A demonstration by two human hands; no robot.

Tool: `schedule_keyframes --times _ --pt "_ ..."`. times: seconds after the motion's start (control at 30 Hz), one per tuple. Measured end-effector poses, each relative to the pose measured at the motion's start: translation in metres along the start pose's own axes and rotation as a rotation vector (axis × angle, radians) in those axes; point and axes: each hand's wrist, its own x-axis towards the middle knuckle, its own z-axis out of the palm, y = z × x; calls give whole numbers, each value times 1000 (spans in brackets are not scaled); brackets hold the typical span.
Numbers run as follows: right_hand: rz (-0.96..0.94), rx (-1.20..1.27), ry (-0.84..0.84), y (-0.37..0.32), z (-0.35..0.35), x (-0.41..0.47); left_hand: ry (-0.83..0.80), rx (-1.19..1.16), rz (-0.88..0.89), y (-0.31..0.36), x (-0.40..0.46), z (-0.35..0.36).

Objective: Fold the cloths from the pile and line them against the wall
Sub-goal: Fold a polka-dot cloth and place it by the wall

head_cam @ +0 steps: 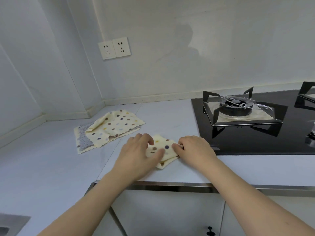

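Observation:
A small folded cream cloth with coloured dots [162,148] lies on the white counter near its front edge. My left hand [139,154] rests on the cloth's left side, thumb and fingers curled round its edge. My right hand [194,148] pinches the cloth's right edge with curled fingers. Behind and to the left lies the pile [109,129]: a cream dotted cloth on top of a grey patterned cloth, loosely spread, near the wall corner.
A black gas hob [255,126] with a metal pan support stands on the right. Two wall sockets [114,48] sit above the counter. A sink corner [12,223] shows at the bottom left. Cabinet doors with a black knob [210,231] are below the counter edge.

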Motion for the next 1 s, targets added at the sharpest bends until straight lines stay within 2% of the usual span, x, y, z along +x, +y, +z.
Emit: schedule_keyframes --times 0.2,0.27,0.37,0.43,0.53,0.7,1.0 --pt "5 -42 -30 -2 0 2 67 489 90 19 -9 22" --pt "2 -73 -39 -3 1 2 47 581 115 30 -9 22" --pt "6 -80 -57 -3 0 2 -67 644 69 40 -5 20" --pt "12 -87 -70 -2 -1 2 -66 694 58 41 -4 17" --pt "14 -86 -90 -1 0 3 -42 646 27 34 -10 20" --pt "7 -87 -104 0 1 4 -159 407 -38 25 -11 23" --pt "9 -106 -126 -1 1 4 -300 411 -57 24 -10 18"
